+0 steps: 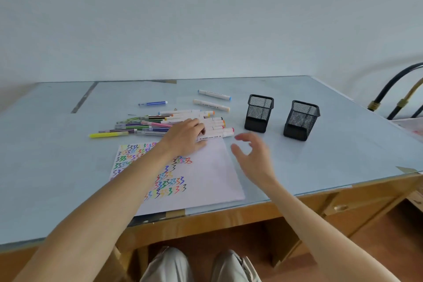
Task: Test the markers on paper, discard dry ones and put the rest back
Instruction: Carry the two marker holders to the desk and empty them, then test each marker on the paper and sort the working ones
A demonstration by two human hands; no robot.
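Nearest lies the sheet of paper (206, 174), covered on its left half with coloured squiggles, on the pale blue counter (57, 178). Above its right edge the right hand (253, 155) hovers, fingers spread and loose, holding nothing. At the paper's far edge the left hand (186, 136) rests on the pile of markers (160, 125), fingers curled onto a white marker (216, 135); whether it grips is unclear. Right of the pile stand two black mesh pen holders (259, 113); two more white markers (211, 104) lie beyond.
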